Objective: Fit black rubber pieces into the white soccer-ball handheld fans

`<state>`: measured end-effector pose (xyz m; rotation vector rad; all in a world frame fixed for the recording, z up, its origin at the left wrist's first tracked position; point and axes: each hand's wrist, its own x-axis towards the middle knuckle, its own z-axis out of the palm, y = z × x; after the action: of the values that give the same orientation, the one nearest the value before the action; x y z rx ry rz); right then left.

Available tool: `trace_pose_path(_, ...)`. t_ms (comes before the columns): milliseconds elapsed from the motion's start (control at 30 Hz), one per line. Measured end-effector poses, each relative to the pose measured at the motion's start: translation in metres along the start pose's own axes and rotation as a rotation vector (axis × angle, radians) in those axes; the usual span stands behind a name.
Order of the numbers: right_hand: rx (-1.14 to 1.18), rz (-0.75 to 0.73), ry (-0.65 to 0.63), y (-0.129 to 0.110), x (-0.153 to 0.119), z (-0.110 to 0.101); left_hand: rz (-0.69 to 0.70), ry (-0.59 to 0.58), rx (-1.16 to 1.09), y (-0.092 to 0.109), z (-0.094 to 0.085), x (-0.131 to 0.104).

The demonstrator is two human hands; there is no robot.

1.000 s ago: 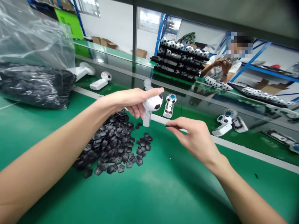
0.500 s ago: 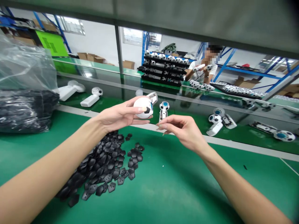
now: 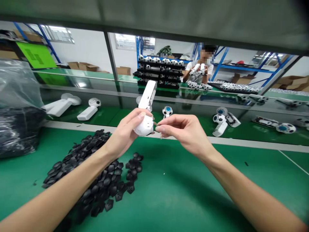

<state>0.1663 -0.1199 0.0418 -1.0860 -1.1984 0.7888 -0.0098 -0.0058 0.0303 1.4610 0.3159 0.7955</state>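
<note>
My left hand [image 3: 125,130] grips a white device with a ball-shaped head [image 3: 145,125] and a long handle that points up and away. Its white side with small slots faces me. Close beside it, to the right, my right hand [image 3: 182,129] is closed in a pinch. Something small and dark seems to show at its fingertips, too little to name. Below my left forearm lies a heap of black pentagon pieces [image 3: 106,174] on the green table [image 3: 193,193]. Behind my right fingers stands another football-patterned device [image 3: 167,111] with a blue centre.
A clear plastic bag of black pieces [image 3: 18,129] stands at the left. More football-patterned devices lie at the left [image 3: 88,112] and right [image 3: 219,124] beyond the pale strip. Across the bench, a co-worker [image 3: 199,69] holds white devices near a black rack [image 3: 159,72].
My left hand has turned the device, so its handle rises and the slotted white side shows instead of the black pentagon patch. My right pinch has come nearer to it. The view has shifted slightly.
</note>
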Motion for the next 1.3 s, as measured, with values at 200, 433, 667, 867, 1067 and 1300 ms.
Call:
trace_pose_path(200,0.034,-0.001,0.019,0.002,-0.003,0.008,0.111,0.019,0.254,-0.005,0.009,-0.008)
trace_pose_path(433,0.023,0.032,0.091,0.002,-0.005,0.012,0.213,0.107,0.516,-0.001,0.019,-0.012)
trace_pose_path(667,-0.058,0.012,-0.007,-0.007,-0.010,0.012,0.243,0.182,0.490,-0.001,0.021,-0.012)
trace_pose_path(867,-0.135,0.026,-0.119,-0.021,-0.014,0.006,0.241,0.172,0.437,-0.001,0.020,-0.011)
trace_pose_path(1067,-0.194,0.052,-0.208,-0.037,-0.014,-0.010,0.246,0.195,0.421,0.005,0.021,-0.011)
trace_pose_path(1300,-0.257,0.072,-0.032,-0.015,-0.009,-0.005,0.245,0.204,0.288,-0.004,0.016,-0.006)
